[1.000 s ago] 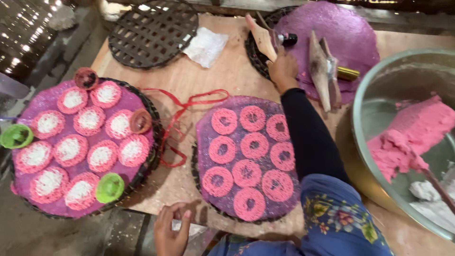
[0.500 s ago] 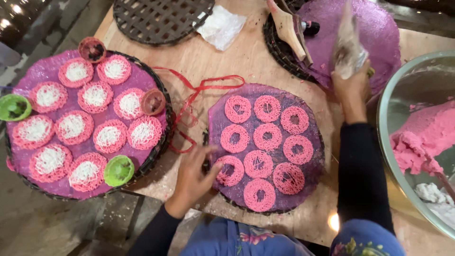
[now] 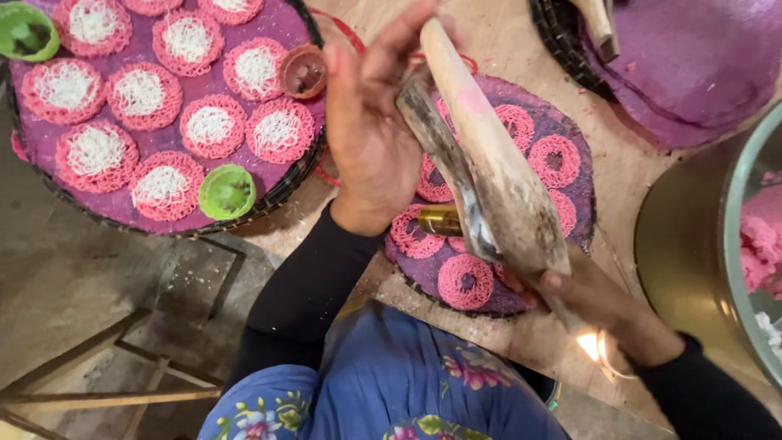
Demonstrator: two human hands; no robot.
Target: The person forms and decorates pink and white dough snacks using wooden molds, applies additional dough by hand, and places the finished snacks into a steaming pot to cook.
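A wooden two-handled press (image 3: 489,163) with a brass barrel (image 3: 440,220) hangs over the round purple mat (image 3: 582,204) that carries several pink noodle rings (image 3: 460,281). My right hand (image 3: 590,297) grips the press's near handles from below. My left hand (image 3: 371,130) holds its far end, fingers spread around the upper handle tip. Both sleeves are black.
At the left lies a purple tray (image 3: 49,175) with several pink rings topped white, two green cups (image 3: 226,191) and a brown cup (image 3: 303,72). A metal bowl (image 3: 692,244) with pink dough (image 3: 762,248) stands at the right. Another purple mat (image 3: 692,57) lies at the back right.
My right hand brought the wooden press from the back mat to over the ring mat. My left hand rose from the mat's edge and took the press's far end.
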